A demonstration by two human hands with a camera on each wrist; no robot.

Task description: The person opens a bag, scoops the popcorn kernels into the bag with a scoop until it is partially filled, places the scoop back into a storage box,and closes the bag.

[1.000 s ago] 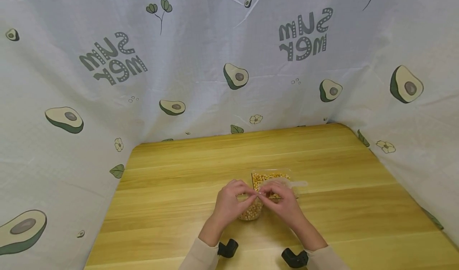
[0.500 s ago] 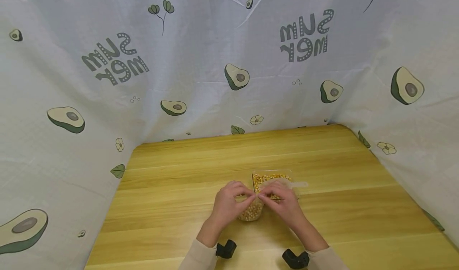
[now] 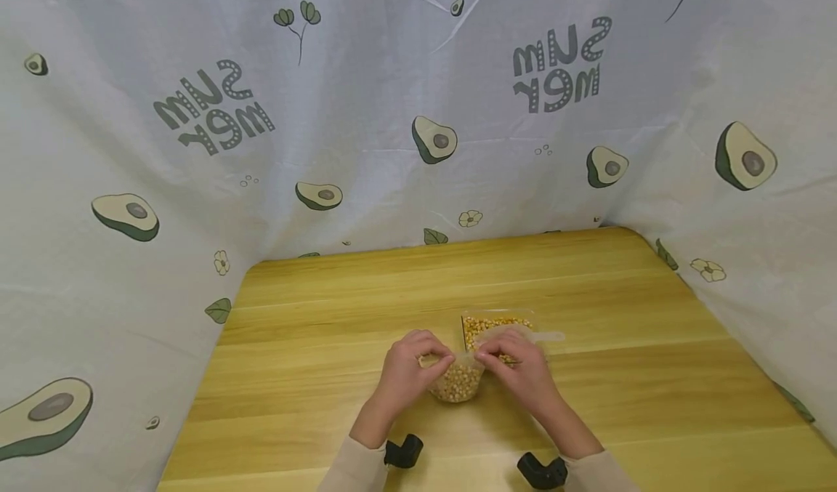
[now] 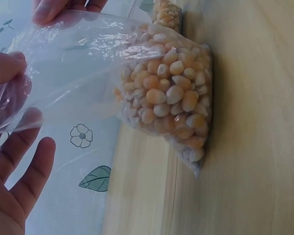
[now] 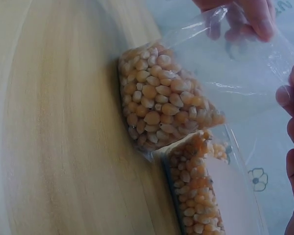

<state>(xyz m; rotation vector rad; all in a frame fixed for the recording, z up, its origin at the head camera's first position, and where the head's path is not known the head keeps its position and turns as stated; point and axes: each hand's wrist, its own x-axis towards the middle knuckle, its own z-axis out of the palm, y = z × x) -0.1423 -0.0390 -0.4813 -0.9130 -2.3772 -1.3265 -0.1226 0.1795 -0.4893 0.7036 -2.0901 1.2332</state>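
A clear plastic bag (image 3: 456, 383), its lower part full of corn kernels (image 4: 174, 93), stands upright on the wooden table. My left hand (image 3: 412, 368) pinches the left side of the bag's top edge between thumb and fingers. On the other side, my right hand (image 3: 519, 365) pinches the top edge as well. The upper part of the bag is stretched between both hands, as the right wrist view shows. Right behind the bag sits a clear rectangular container (image 3: 498, 310) of corn kernels, partly hidden by my right hand.
A pale translucent scoop (image 3: 548, 336) lies in the container, its handle sticking out to the right. The wooden table (image 3: 314, 376) reaches back to a white cloth (image 3: 366, 114) printed with avocados, which also hangs at both sides.
My hands were close together at the top of the bag and have moved apart, the left one further to the left. More of the corn kernels shows between them now.
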